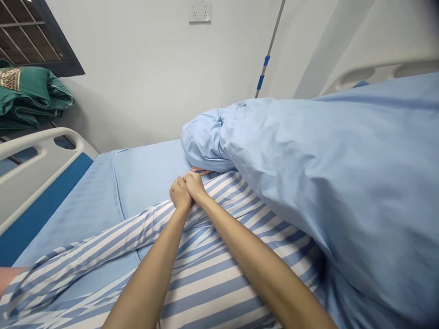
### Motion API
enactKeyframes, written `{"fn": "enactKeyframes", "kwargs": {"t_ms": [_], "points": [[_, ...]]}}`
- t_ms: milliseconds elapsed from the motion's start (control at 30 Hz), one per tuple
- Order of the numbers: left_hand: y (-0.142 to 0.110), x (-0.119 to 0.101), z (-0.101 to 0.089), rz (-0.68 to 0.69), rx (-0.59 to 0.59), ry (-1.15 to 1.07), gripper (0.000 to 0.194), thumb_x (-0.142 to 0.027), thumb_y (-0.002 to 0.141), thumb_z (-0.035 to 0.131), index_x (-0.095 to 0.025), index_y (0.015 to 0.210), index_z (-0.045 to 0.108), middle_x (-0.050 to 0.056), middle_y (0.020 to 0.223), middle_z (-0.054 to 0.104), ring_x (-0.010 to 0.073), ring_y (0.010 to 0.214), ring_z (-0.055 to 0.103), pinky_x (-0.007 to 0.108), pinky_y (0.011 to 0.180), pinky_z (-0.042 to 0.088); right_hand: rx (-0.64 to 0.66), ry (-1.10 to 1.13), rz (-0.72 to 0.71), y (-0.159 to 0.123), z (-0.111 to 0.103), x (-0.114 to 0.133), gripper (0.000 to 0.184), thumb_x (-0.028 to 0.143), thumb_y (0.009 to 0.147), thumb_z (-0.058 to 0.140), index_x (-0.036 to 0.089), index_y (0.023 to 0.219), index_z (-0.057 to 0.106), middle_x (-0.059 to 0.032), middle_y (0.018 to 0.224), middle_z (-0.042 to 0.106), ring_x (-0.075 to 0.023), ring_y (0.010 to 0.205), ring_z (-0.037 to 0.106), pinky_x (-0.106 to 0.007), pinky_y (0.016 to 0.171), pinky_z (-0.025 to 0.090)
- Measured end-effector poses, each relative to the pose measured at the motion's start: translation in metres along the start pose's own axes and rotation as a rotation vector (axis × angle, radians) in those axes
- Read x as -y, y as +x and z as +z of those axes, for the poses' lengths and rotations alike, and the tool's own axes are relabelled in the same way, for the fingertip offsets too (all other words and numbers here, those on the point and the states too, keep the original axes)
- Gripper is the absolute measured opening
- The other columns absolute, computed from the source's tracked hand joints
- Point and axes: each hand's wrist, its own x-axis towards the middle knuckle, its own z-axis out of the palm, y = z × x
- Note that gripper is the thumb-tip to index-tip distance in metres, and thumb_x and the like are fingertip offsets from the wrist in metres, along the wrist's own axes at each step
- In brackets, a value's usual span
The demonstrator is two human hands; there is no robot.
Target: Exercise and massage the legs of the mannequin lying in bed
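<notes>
My left hand [180, 193] and my right hand [195, 185] meet in front of me, knuckles pressed together and fingers curled. They touch only each other. Both forearms reach forward over a blue-and-white striped patient garment [212, 283] that covers my lap. Just beyond my hands, pink digit tips [200, 171], perhaps toes, poke out from under a bulky light blue quilt [308, 183]. The quilt fills the right side of the view and its folded end lies close to my right hand.
A white bed side rail [37, 169] runs along the left of the light blue mattress sheet [147, 183]. Another rail [373, 73] shows at far right. Behind stand an IV pole [266, 59], a wall socket [200, 11], a folded green blanket [30, 93] and a barred window [34, 36].
</notes>
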Motion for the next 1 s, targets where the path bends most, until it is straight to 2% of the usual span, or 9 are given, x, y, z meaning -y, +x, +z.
{"fn": "enactKeyframes", "kwargs": {"t_ms": [100, 167, 300, 433, 567, 667, 833, 900, 1000], "points": [[0.003, 0.002, 0.001, 0.082, 0.007, 0.059, 0.023, -0.022, 0.082, 0.037, -0.019, 0.076, 0.059, 0.008, 0.081, 0.065, 0.0171, 0.071, 0.056, 0.027, 0.064, 0.034, 0.056, -0.379, -0.198, 0.003, -0.009, 0.009, 0.019, 0.019, 0.07, 0.043, 0.02, 0.052, 0.041, 0.0002, 0.051, 0.042, -0.0141, 0.057, 0.04, -0.026, 0.058, 0.028], [0.003, 0.004, 0.003, 0.084, -0.004, 0.021, 0.026, -0.025, 0.083, 0.035, -0.019, 0.073, 0.058, 0.007, 0.077, 0.065, 0.0161, 0.069, 0.055, 0.026, 0.063, 0.034, 0.115, -0.453, -0.287, 0.003, -0.018, 0.007, 0.019, 0.02, 0.072, 0.044, 0.02, 0.053, 0.042, -0.0001, 0.053, 0.045, -0.0143, 0.058, 0.041, -0.026, 0.059, 0.027], [0.002, 0.001, 0.005, -0.008, -0.033, -0.095, 0.042, -0.032, 0.087, 0.023, -0.021, 0.057, 0.051, 0.004, 0.063, 0.06, 0.0151, 0.061, 0.05, 0.027, 0.058, 0.032, 0.141, -0.318, -0.219, 0.002, -0.03, -0.012, 0.025, 0.017, 0.075, 0.035, 0.019, 0.05, 0.039, 0.0019, 0.049, 0.043, -0.0114, 0.052, 0.039, -0.024, 0.055, 0.027], [0.008, -0.018, 0.005, -0.026, -0.02, -0.192, 0.039, -0.033, 0.083, 0.028, -0.02, 0.05, 0.045, 0.001, 0.055, 0.053, 0.0131, 0.055, 0.043, 0.026, 0.054, 0.029, 0.08, -0.072, -0.171, 0.006, -0.03, -0.024, 0.023, 0.019, 0.072, 0.035, 0.019, 0.049, 0.038, 0.0037, 0.047, 0.04, -0.0105, 0.051, 0.038, -0.022, 0.052, 0.028], [0.009, -0.04, 0.014, -0.062, -0.052, -0.304, 0.038, -0.033, 0.082, 0.029, -0.02, 0.05, 0.045, 0.0, 0.052, 0.049, 0.0114, 0.052, 0.042, 0.024, 0.051, 0.028, 0.005, 0.132, -0.094, 0.015, -0.032, -0.027, 0.02, 0.018, 0.07, 0.034, 0.019, 0.05, 0.037, 0.0033, 0.05, 0.042, -0.0109, 0.054, 0.041, -0.021, 0.053, 0.032], [0.003, -0.041, 0.022, -0.056, -0.056, -0.27, 0.036, -0.032, 0.082, 0.029, -0.019, 0.054, 0.048, 0.0, 0.056, 0.054, 0.0116, 0.055, 0.042, 0.024, 0.052, 0.028, -0.053, 0.023, -0.077, 0.015, -0.039, -0.018, 0.022, 0.017, 0.072, 0.033, 0.019, 0.051, 0.039, 0.001, 0.055, 0.048, -0.0119, 0.06, 0.045, -0.021, 0.058, 0.034], [-0.002, -0.03, 0.03, 0.005, -0.001, -0.248, 0.039, -0.035, 0.084, 0.029, -0.019, 0.06, 0.055, 0.003, 0.063, 0.06, 0.0132, 0.06, 0.045, 0.024, 0.055, 0.03, -0.035, -0.462, -0.284, 0.006, -0.058, 0.007, 0.017, 0.018, 0.075, 0.04, 0.018, 0.066, 0.054, -0.0014, 0.063, 0.057, -0.0149, 0.066, 0.051, -0.024, 0.066, 0.034], [-0.003, -0.029, 0.03, 0.023, -0.005, -0.238, 0.043, -0.037, 0.085, 0.026, -0.019, 0.062, 0.057, 0.004, 0.065, 0.062, 0.0143, 0.062, 0.048, 0.025, 0.056, 0.03, -0.025, -0.495, -0.282, 0.006, -0.065, 0.007, 0.02, 0.017, 0.077, 0.039, 0.018, 0.069, 0.057, -0.0027, 0.068, 0.06, -0.0156, 0.069, 0.053, -0.023, 0.068, 0.035], [-0.003, -0.035, 0.028, 0.006, 0.01, -0.141, 0.044, -0.035, 0.085, 0.025, -0.019, 0.063, 0.06, 0.006, 0.07, 0.064, 0.0165, 0.066, 0.051, 0.026, 0.058, 0.031, -0.024, -0.414, -0.205, 0.011, -0.07, -0.007, 0.022, 0.015, 0.078, 0.038, 0.018, 0.065, 0.057, -0.0032, 0.071, 0.062, -0.0154, 0.072, 0.054, -0.023, 0.068, 0.036]]}}
